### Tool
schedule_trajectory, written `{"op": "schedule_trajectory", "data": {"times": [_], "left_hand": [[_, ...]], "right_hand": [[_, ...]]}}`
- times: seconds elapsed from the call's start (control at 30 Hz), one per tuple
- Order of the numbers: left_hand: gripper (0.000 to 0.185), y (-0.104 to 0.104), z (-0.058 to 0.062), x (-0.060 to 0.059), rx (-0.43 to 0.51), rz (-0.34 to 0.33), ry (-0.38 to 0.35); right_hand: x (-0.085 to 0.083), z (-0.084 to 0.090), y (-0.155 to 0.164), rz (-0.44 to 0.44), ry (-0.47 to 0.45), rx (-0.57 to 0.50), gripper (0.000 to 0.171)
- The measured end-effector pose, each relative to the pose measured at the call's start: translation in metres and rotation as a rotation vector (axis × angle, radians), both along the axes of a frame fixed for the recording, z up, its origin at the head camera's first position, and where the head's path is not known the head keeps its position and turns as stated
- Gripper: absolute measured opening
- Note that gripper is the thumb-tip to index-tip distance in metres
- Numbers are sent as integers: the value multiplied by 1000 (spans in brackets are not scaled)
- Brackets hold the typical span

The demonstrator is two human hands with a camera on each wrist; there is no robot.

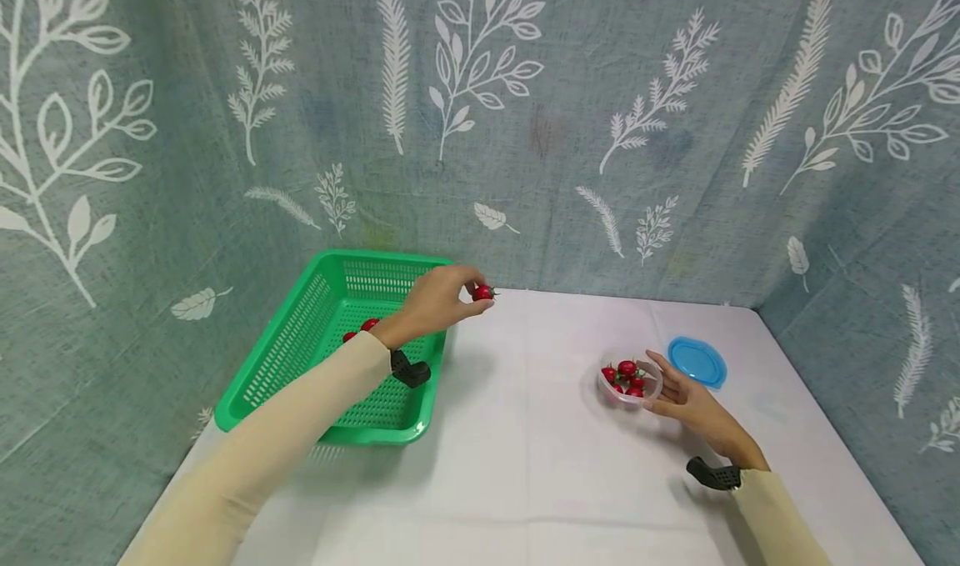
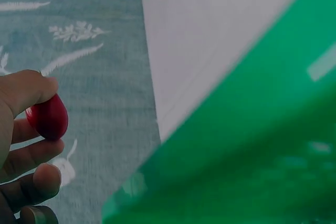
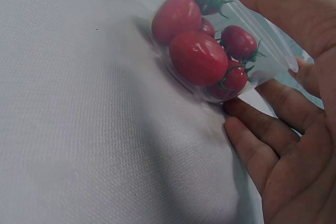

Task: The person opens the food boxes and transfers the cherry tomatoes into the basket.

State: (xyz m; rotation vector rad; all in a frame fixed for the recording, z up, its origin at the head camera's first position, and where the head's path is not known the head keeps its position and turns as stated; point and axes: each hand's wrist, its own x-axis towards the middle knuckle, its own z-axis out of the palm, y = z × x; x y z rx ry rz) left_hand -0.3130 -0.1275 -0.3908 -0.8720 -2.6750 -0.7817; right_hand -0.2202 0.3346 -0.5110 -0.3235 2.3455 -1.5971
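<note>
Between thumb and fingers my left hand (image 1: 435, 301) pinches a red cherry tomato (image 1: 482, 293) with a green stem. It is raised just past the right rim of a green plastic basket (image 1: 375, 256). The left wrist view shows the same tomato (image 2: 50, 118) at the fingertips. A few red tomatoes (image 1: 370, 324) lie in the basket, partly behind my left forearm. On the right, my right hand (image 1: 693, 408) holds a small clear plastic container (image 1: 633, 403) from its right side, thumb and fingers around it. Several cherry tomatoes (image 3: 198, 57) sit inside, some with green stems.
A blue lid (image 1: 697, 362) lies on the white tablecloth (image 1: 525, 433) behind my right hand. Grey-green curtains (image 1: 540, 132) with white leaf prints stand along the back and both sides of the table.
</note>
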Motion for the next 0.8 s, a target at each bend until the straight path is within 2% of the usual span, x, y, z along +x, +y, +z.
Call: {"op": "schedule_trajectory", "data": {"times": [0.43, 0.6, 0.8], "left_hand": [[26, -61, -13, 2, 16, 131, -37], [27, -79, -21, 2, -7, 143, -35], [24, -98, -30, 3, -76, 163, -47]], "right_hand": [[1, -2, 2, -5, -6, 7, 91], [1, -1, 1, -6, -8, 10, 90], [2, -1, 0, 0, -3, -14, 89]]}}
